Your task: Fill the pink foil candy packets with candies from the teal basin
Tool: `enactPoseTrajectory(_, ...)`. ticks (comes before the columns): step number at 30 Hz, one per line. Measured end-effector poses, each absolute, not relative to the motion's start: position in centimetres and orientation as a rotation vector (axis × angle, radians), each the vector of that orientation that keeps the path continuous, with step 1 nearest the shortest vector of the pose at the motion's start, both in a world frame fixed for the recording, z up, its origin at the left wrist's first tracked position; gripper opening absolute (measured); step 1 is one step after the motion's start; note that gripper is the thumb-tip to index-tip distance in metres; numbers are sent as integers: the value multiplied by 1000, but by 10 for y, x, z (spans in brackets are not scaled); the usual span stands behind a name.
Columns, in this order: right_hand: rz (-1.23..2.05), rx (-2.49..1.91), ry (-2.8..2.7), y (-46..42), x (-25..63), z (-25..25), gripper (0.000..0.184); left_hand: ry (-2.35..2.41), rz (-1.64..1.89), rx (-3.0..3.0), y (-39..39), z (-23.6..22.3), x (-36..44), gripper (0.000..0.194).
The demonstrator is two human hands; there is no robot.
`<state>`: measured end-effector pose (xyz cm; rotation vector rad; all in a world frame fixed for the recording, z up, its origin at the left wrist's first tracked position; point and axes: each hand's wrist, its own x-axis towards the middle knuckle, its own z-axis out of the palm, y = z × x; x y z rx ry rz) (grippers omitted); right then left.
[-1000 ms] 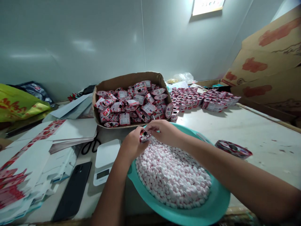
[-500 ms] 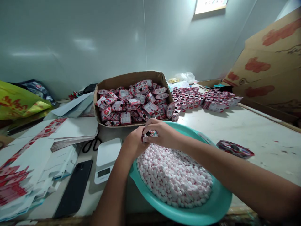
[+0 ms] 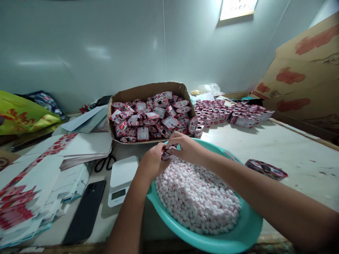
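Observation:
A small printed candy box [image 3: 166, 154], red and white with a dark opening, is held above the far left part of a turquoise basin [image 3: 209, 245]. My left hand [image 3: 153, 160] is closed around its left side. From the right, my right hand [image 3: 182, 146] has its fingers bent over the box's opening and touching it; whether they pinch a candy is hidden. Beneath the hands, the basin holds a heap of small white and pink candies [image 3: 198, 197]. One more printed box [image 3: 266, 169] lies on the table right of the basin.
Behind the basin stands a cardboard carton [image 3: 148, 88] full of printed boxes. Rows of similar boxes [image 3: 219, 109] stand to its right. On the left are a white scale [image 3: 124, 173], black scissors [image 3: 105, 163], a dark phone [image 3: 85, 211] and flat card stacks [image 3: 87, 144].
The right hand's fingers have shifted over the box's opening, and the box has turned slightly in the left hand. The whole view has moved a little.

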<state>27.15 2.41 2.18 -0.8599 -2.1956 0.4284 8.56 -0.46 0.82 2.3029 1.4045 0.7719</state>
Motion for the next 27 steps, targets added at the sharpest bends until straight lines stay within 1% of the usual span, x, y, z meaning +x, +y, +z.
enactPoseTrajectory(5,461,-979,-2177,28,276,24,5,1384,779,2306,-5,10,84,33)
enactPoseTrajectory(11,572,-1163,-2184,26,278,31,10,1411,772,2315,-5,8,84,35)
enactPoseTrajectory(19,579,-1136,-2151,22,271,25,11,1393,770,2339,-5,9,84,34)
enactPoseTrajectory(24,785,-979,-1957,24,268,22,15,1446,773,2300,-4,8,86,33)
enactPoseTrajectory(25,791,-943,-1928,26,270,23,15,1457,776,2292,-4,8,87,33)
enactPoseTrajectory(27,701,-952,-1893,32,275,25,16,1458,791,2285,-4,8,87,34)
